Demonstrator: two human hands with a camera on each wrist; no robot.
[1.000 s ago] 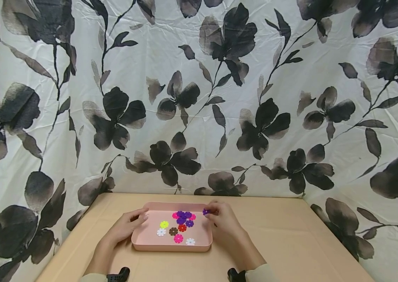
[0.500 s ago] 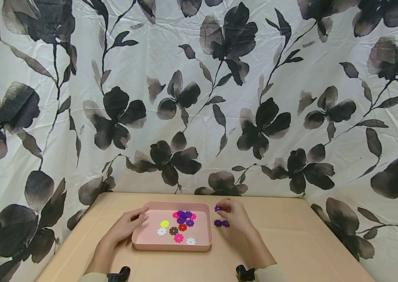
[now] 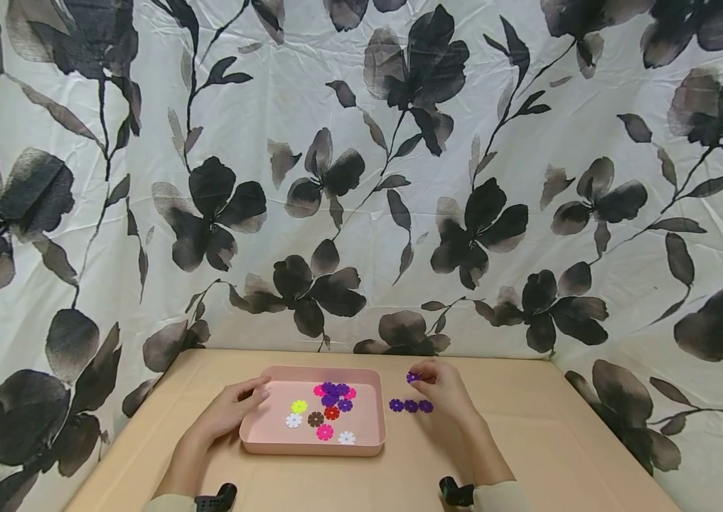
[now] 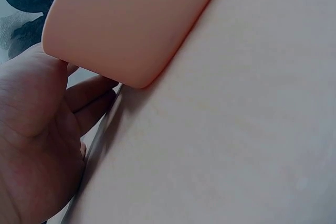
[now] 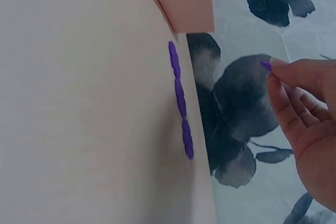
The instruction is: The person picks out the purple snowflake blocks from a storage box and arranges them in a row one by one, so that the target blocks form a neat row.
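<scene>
The right hand (image 3: 441, 387) pinches a purple flower disc (image 3: 412, 377) in its fingertip grip, held just above and behind the row of three purple discs (image 3: 411, 406) lying left-to-right on the table (image 3: 527, 441). The left hand (image 3: 233, 409) grips the pink tray (image 3: 310, 448) rim.

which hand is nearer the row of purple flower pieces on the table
Right. The right hand pinches another purple piece just beyond the row of purple flower pieces. The left hand holds the pink tray at its far side from the row.
</scene>
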